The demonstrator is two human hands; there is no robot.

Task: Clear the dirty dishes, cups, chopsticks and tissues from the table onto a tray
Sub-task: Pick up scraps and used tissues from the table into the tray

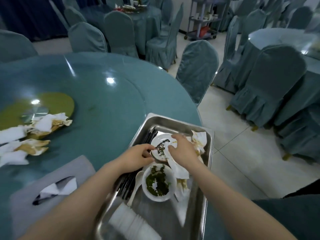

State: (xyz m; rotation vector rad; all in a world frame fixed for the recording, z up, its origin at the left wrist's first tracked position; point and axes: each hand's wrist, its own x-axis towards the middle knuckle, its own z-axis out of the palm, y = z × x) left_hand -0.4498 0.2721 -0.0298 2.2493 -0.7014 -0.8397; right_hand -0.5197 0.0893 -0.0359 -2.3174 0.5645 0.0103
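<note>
A person is standing at the edge of a round table (103, 87) with a teal glossy top, both bare forearms reaching over a steel tray (210, 144) that is sitting at the table's near right rim.

Left hand (138, 154): fingers curled, pinching the left rim of a small white plate (161, 146) smeared with dark residue. Right hand (181, 148): fingers spread and bent over the plate's right side, touching it; whether it is truly gripping, I cannot tell.

Also lying in the tray: black chopsticks (152, 135) along the left wall, a white bowl (158, 182) with green leafy scraps just nearer than the plate, a white spoon (136, 184) leaning beside the bowl, crumpled stained tissues (199, 141) along the right side, and a blurred white stack (128, 220) at the near end.

Still waiting on the table, well apart from the tray: soiled tissues (43, 125) at far left, beside a yellow-green centre disc (57, 104). A grey tissue box (52, 186) is sitting near the left forearm.

Writing, labels, brands: none readable anywhere.

Teal-covered chairs (197, 70) are ringing neighbouring tables; a grey trolley (202, 19) is standing at the back.
</note>
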